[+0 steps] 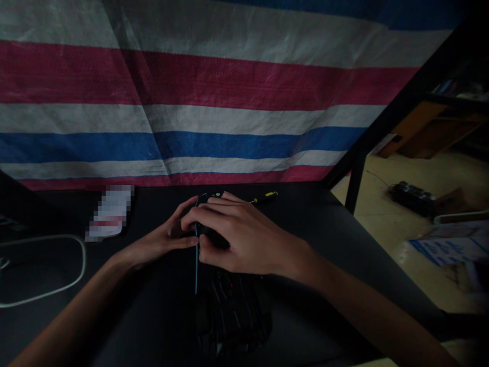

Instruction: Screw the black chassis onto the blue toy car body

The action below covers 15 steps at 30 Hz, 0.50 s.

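Note:
A dark object with a thin blue edge [196, 275] stands at the middle of the black table. On its left side, my left hand [175, 232] touches that edge with its fingertips and thumb. From the right, my right hand [237, 232] curls over the top of the dark object, its fingers bent round it. Much of the object is hidden by my hands. Nearer to me lies a black ribbed item [233, 311] with a small red spot; its details are too dark to tell.
A yellow and black screwdriver [267, 197] lies behind my right hand. A pale packet [110, 211] and a white cable [82, 260] are on the left of the black table [344, 250]. A striped sheet [229, 86] hangs behind. Boxes stand on the floor at right.

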{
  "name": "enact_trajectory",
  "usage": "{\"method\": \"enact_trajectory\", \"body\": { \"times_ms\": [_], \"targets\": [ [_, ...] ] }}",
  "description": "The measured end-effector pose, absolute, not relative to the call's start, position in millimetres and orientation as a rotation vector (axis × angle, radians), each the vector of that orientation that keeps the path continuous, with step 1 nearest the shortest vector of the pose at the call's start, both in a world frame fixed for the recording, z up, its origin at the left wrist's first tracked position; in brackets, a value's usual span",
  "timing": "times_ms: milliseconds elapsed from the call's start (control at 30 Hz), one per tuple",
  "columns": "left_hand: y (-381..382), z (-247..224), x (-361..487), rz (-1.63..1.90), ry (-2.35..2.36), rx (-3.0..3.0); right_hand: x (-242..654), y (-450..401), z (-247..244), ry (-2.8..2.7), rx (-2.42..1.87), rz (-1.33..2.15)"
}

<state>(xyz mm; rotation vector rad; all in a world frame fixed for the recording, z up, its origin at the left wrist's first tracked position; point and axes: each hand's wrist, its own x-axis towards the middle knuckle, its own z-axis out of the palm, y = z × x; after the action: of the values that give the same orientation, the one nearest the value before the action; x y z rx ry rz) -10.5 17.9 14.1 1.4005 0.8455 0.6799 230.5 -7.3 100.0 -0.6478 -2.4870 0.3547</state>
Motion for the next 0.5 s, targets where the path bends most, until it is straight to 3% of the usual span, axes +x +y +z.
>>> {"method": "enact_trajectory", "body": {
  "times_ms": [133,333,500],
  "targets": [
    [17.9,14.9,-9.5,0.644,0.820,1.355,231.3,-5.2,99.4,-2.514,-0.792,0.271],
    [20.8,8.6,-11.1,0.679,0.796,1.410,228.4,-9.6,102.4,-2.492,-0.649,0.320],
    [20.3,6.0,-11.7,0.662,0.812,1.372,229.2,-10.5,98.4,-2.508,-0.870,0.247]
  ]
}}
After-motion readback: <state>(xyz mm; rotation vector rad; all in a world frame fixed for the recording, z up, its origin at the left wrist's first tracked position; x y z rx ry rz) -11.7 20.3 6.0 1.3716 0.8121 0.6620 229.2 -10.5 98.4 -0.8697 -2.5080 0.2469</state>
